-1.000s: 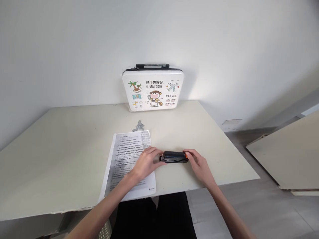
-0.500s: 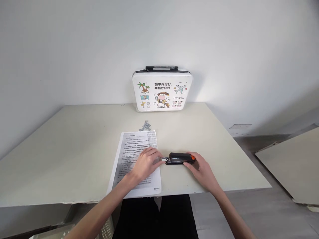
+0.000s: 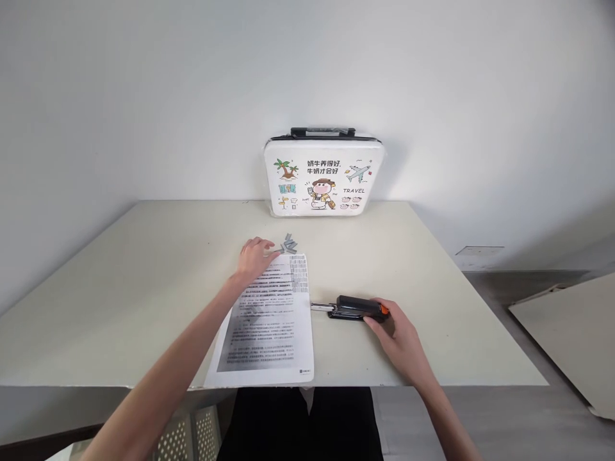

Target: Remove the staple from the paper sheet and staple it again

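A black stapler (image 3: 358,306) with an orange end lies on the table, its metal staple tray (image 3: 321,307) sliding out to the left. My right hand (image 3: 402,340) grips its right end between thumb and fingers. My left hand (image 3: 254,259) is over the top of a printed paper stack (image 3: 269,333), thumb and fingers parted. Just right of its fingertips lies a small pile of grey staple strips (image 3: 289,244); whether a fingertip touches one I cannot tell.
A white carry case (image 3: 325,179) with cartoon prints and a black handle stands against the wall at the back of the pale table (image 3: 144,275). Below the table's front edge are my legs (image 3: 298,422) and a perforated light-coloured thing (image 3: 206,432).
My left hand has let go of the stapler's tray and moved up and left toward the staple strips. The tray now sticks out farther. My right hand stays on the stapler.
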Motion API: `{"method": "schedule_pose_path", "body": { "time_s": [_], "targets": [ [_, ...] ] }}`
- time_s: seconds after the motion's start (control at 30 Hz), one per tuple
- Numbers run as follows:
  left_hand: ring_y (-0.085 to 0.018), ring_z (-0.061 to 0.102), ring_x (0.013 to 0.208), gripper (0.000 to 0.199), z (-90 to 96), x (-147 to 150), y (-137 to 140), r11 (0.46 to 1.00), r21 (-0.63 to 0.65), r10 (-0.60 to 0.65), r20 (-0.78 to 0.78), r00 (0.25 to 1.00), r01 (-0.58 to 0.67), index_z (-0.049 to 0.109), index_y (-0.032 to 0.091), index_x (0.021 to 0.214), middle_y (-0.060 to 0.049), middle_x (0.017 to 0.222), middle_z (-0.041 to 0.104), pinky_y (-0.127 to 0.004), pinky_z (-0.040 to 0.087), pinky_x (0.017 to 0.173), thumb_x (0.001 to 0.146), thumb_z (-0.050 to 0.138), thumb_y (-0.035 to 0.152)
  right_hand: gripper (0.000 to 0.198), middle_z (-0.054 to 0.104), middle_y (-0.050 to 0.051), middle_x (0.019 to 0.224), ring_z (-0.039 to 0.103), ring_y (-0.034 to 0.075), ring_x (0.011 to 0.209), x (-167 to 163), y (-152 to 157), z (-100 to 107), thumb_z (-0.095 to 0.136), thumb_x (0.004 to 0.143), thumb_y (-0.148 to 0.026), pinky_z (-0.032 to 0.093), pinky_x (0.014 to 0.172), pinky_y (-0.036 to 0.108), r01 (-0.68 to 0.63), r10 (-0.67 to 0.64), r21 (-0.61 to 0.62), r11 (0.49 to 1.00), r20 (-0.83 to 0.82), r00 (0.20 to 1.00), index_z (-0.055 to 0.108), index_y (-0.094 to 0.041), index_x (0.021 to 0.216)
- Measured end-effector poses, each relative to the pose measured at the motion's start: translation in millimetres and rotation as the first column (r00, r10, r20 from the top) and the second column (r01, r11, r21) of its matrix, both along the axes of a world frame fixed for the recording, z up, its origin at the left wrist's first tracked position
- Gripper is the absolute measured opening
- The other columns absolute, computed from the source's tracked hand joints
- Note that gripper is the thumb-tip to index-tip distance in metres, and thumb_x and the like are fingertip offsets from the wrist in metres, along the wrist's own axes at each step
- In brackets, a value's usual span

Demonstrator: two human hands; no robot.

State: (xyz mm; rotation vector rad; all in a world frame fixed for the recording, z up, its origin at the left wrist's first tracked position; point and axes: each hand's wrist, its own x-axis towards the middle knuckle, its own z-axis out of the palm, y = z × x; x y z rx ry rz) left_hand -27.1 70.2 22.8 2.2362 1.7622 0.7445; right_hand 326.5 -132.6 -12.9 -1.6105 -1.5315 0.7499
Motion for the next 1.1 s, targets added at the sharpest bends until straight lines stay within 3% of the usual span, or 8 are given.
{"method": "schedule_pose_path", "body": {
  "time_s": [0.1, 0.23, 0.33, 0.43, 0.53, 0.67, 0.83, 1.1],
  "targets": [
    [-0.032, 0.068, 0.1, 0.025, -3.5, -2, 21, 0.999, -0.041, -0.003, 0.013, 1.0, 0.004, 0.08, 0.023, 0.092, -0.01, 0.098, 0.073, -0.047, 0.053, 0.095, 0.086, 0.076, 0.047, 0.039, 0.068, 0.007, 0.134, 0.065, 0.029, 0.122, 1, 0, 0, 0.058, 0.1, -0.056, 0.056, 0.099, 0.044, -0.002, 0.002, -0.006, 1.0, -0.006, 1.0, 0.059, -0.031, 0.13],
    [-0.028, 0.068, 0.1, 0.031, 5.4, -2, 15, 1.0, -0.026, -0.006, 0.063, 0.998, 0.008, 0.077, 0.022, 0.088, -0.01, 0.103, 0.075, -0.044, 0.054, 0.094, 0.091, 0.069, 0.052, 0.039, 0.068, 0.007, 0.133, 0.065, 0.029, 0.121, 1, 0, 1, 0.059, 0.1, -0.055, 0.057, 0.097, 0.043, -0.001, 0.001, 0.0, 1.0, -0.011, 1.0, 0.059, -0.031, 0.131],
    [-0.023, 0.071, 0.093, 0.041, 21.8, 1, -15, 0.999, -0.029, -0.025, 0.176, 0.984, 0.03, 0.075, 0.022, 0.1, -0.008, 0.106, 0.078, -0.038, 0.057, 0.088, 0.096, 0.061, 0.06, 0.038, 0.069, 0.007, 0.132, 0.066, 0.028, 0.119, 1, 1, 3, 0.059, 0.1, -0.054, 0.056, 0.098, 0.043, -0.001, 0.001, 0.006, 1.0, -0.012, 1.0, 0.06, -0.031, 0.13],
    [-0.023, 0.073, 0.093, 0.044, 36.7, 13, -62, 0.986, -0.088, -0.09, 0.42, 0.903, 0.139, 0.076, 0.022, 0.105, -0.007, 0.104, 0.079, -0.037, 0.058, 0.088, 0.092, 0.067, 0.064, 0.039, 0.069, 0.007, 0.131, 0.067, 0.029, 0.118, 2, 0, 4, 0.059, 0.099, -0.054, 0.057, 0.095, 0.043, 0.003, -0.003, 0.005, 1.0, -0.004, 1.0, 0.061, -0.03, 0.13],
    [-0.02, 0.07, 0.084, 0.044, 44.7, 32, -106, 0.953, -0.202, -0.08, 0.547, 0.833, 0.224, 0.072, 0.021, 0.117, -0.005, 0.09, 0.076, -0.036, 0.059, 0.085, 0.101, 0.057, 0.059, 0.04, 0.07, 0.007, 0.131, 0.067, 0.029, 0.117, 2, 0, 4, 0.06, 0.099, -0.055, 0.058, 0.092, 0.042, 0.008, -0.008, -0.01, 1.0, 0.001, 1.0, 0.061, -0.03, 0.13],
    [-0.019, 0.07, 0.086, 0.036, 48.4, 56, -138, 0.914, -0.314, -0.049, 0.543, 0.839, 0.256, 0.073, 0.024, 0.119, -0.002, 0.085, 0.073, -0.034, 0.057, 0.084, 0.105, 0.051, 0.05, 0.039, 0.068, 0.007, 0.133, 0.066, 0.029, 0.118, 3, -1, 5, 0.059, 0.1, -0.055, 0.058, 0.091, 0.042, 0.001, -0.001, -0.012, 1.0, -0.008, 1.0, 0.061, -0.031, 0.131],
    [-0.018, 0.074, 0.086, 0.028, 45.9, 71, -143, 0.876, -0.376, -0.046, 0.558, 0.828, 0.303, 0.075, 0.026, 0.117, -0.002, 0.097, 0.079, -0.034, 0.059, 0.085, 0.1, 0.063, 0.044, 0.038, 0.068, 0.008, 0.133, 0.065, 0.029, 0.119, 4, -1, 7, 0.059, 0.1, -0.054, 0.056, 0.096, 0.043, -0.005, 0.005, 0.01, 1.0, -0.018, 1.0, 0.061, -0.03, 0.129],
    [-0.017, 0.074, 0.082, 0.025, 31.4, 74, -140, 0.944, -0.152, -0.224, 0.352, 0.909, 0.292, 0.075, 0.025, 0.119, 0.0, 0.091, 0.079, -0.029, 0.058, 0.077, 0.105, 0.056, 0.032, 0.037, 0.069, 0.008, 0.13, 0.065, 0.028, 0.117, 7, 1, 4, 0.059, 0.101, -0.052, 0.053, 0.101, 0.045, -0.014, 0.015, 0.039, 0.999, -0.022, 1.0, 0.06, -0.029, 0.13]
  ]
}}
